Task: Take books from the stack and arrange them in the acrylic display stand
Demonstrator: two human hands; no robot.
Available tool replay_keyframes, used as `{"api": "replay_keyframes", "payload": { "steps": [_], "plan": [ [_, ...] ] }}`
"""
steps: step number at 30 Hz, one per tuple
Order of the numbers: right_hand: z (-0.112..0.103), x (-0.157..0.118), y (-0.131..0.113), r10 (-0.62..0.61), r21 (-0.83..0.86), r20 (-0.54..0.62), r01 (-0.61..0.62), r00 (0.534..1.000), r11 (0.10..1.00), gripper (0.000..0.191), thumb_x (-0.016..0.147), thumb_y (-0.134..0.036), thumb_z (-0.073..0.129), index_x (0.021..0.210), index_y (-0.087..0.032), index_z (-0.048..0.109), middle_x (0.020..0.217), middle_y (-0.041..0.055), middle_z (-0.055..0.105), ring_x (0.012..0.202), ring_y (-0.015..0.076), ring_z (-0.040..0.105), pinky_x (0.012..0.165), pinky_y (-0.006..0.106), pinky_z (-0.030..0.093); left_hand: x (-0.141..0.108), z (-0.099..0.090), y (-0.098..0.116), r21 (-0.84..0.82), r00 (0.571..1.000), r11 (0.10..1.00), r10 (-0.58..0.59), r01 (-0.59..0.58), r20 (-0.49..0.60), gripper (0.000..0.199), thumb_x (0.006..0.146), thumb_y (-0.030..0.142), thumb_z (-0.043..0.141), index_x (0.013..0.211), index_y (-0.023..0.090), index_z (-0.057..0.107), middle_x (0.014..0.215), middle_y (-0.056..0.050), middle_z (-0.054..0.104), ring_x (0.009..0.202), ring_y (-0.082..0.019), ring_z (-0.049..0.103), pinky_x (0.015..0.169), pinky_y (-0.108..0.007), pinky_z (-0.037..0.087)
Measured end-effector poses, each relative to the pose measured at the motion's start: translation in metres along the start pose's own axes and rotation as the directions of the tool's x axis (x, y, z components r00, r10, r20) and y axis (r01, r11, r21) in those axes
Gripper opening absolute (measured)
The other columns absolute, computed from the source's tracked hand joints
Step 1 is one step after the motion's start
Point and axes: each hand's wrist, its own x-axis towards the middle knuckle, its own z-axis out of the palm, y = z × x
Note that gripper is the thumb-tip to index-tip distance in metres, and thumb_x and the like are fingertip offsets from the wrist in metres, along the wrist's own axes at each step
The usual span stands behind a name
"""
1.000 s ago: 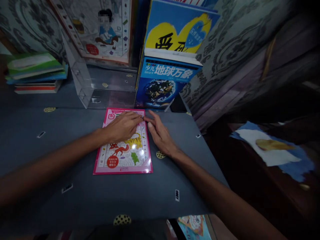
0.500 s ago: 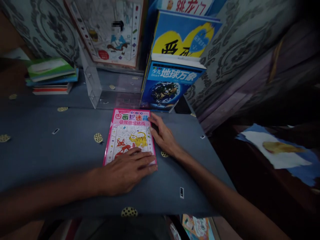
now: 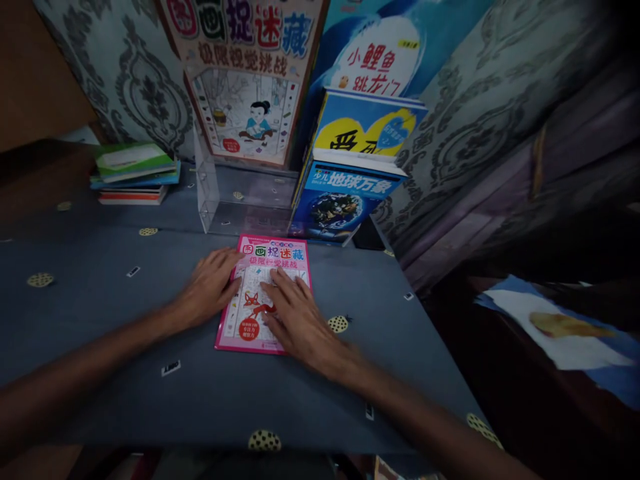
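A pink-bordered picture book (image 3: 257,303) lies flat on the table, its cover showing a fox and colourful Chinese lettering. My right hand (image 3: 300,323) rests across the right half of the cover with its fingers spread, hiding part of the drawing. At the book's left edge is my left hand (image 3: 210,283), fingers stretched out and thumb apart, the tips touching the border. Neither hand grips the book.
Behind the book stands a clear acrylic rack (image 3: 206,193) with a large brown-bordered book (image 3: 245,113) and a blue earth book (image 3: 333,210). Stacked books (image 3: 135,173) lie at the back left. A dark flat object (image 3: 369,235) sits by the rack. The table's right edge (image 3: 450,353) slopes away.
My left hand has moved from the lower cover up to the book's left edge. My right hand has slid from the right edge onto the cover. The view has tilted up.
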Motion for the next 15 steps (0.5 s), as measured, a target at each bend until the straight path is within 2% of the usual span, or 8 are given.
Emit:
{"api": "replay_keyframes", "payload": {
  "steps": [2, 4, 8, 11, 15],
  "plan": [
    [0.004, 0.004, 0.011, 0.072, 0.006, -0.038, -0.072, 0.997, 0.997, 0.049, 0.099, -0.032, 0.048, 0.144, -0.012, 0.05, 0.159, 0.0222, 0.039, 0.151, 0.035, 0.03, 0.119, 0.061, 0.031, 0.001, 0.002, -0.006, 0.015, 0.997, 0.997, -0.074, 0.074, 0.014, 0.046, 0.097, 0.032, 0.044, 0.14, 0.014, 0.047, 0.139, -0.016, 0.059, 0.137, -0.034, 0.046, 0.108, -0.056, 0.043],
    [0.008, 0.005, 0.026, 0.169, 0.033, -0.102, -0.167, 0.98, 0.985, 0.051, 0.098, -0.035, 0.05, 0.143, -0.012, 0.052, 0.158, 0.023, 0.039, 0.15, 0.0377, 0.031, 0.118, 0.063, 0.033, 0.002, 0.005, -0.008, 0.019, 0.995, 0.996, -0.093, 0.092, 0.038, 0.047, 0.097, 0.033, 0.043, 0.141, 0.016, 0.047, 0.143, -0.015, 0.057, 0.141, -0.033, 0.042, 0.111, -0.056, 0.04],
    [0.006, 0.002, 0.049, 0.248, 0.16, -0.2, -0.218, 0.948, 0.963, 0.05, 0.097, -0.037, 0.048, 0.144, -0.019, 0.05, 0.153, 0.0174, 0.048, 0.147, 0.0343, 0.038, 0.115, 0.06, 0.039, 0.002, 0.008, -0.007, 0.024, 0.994, 0.997, -0.077, 0.075, 0.074, 0.043, 0.097, 0.03, 0.039, 0.136, 0.018, 0.053, 0.145, -0.014, 0.057, 0.14, -0.031, 0.045, 0.114, -0.055, 0.038],
    [-0.004, 0.001, 0.047, 0.241, 0.229, -0.222, -0.19, 0.945, 0.955, 0.05, 0.096, -0.037, 0.049, 0.144, -0.022, 0.049, 0.144, 0.0144, 0.057, 0.137, 0.0316, 0.052, 0.109, 0.056, 0.046, 0.003, 0.006, -0.007, -0.003, 0.994, 0.997, -0.07, 0.071, 0.083, 0.045, 0.096, 0.029, 0.038, 0.137, 0.016, 0.053, 0.144, -0.016, 0.057, 0.138, -0.031, 0.047, 0.114, -0.056, 0.038],
    [-0.011, -0.011, 0.023, 0.211, 0.233, -0.229, -0.157, 0.95, 0.96, 0.044, 0.096, -0.033, 0.049, 0.139, -0.023, 0.053, 0.128, 0.0121, 0.067, 0.118, 0.0305, 0.063, 0.103, 0.054, 0.052, 0.008, -0.006, -0.01, -0.071, 0.991, 0.995, -0.066, 0.074, 0.114, 0.047, 0.097, 0.035, 0.039, 0.136, 0.013, 0.052, 0.142, -0.018, 0.059, 0.134, -0.031, 0.051, 0.112, -0.052, 0.041]
  ]
}}
